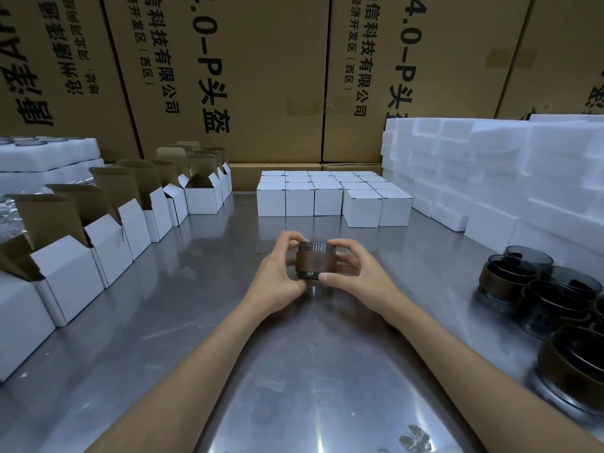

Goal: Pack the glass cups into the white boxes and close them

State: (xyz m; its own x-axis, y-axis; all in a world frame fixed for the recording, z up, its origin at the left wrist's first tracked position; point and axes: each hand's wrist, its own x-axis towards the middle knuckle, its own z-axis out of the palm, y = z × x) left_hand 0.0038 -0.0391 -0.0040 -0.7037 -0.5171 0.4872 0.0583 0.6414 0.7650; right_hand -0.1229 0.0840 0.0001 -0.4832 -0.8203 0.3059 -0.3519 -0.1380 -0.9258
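Glass cup (312, 260): one, dark smoked, brown sleeve band, held above the steel table (196, 322) | left hand (277, 273) and right hand (354, 273) curl round its opposite sides | about six more cups (539, 295) clustered at right | open white boxes (108, 237) in a row at left, count unclear | closed white boxes (330, 197) grouped behind | foam blocks (490, 178) stacked at right.

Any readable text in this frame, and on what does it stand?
"4.0-P头盔": middle carton, large print running down its face.
"科技有限公司" and "(西区)": same carton, smaller print.
"4.0-P头", then cut off by foam blocks: right carton.
Left carton: print upside down, not reliably readable.
Held cup, white boxes: no text.
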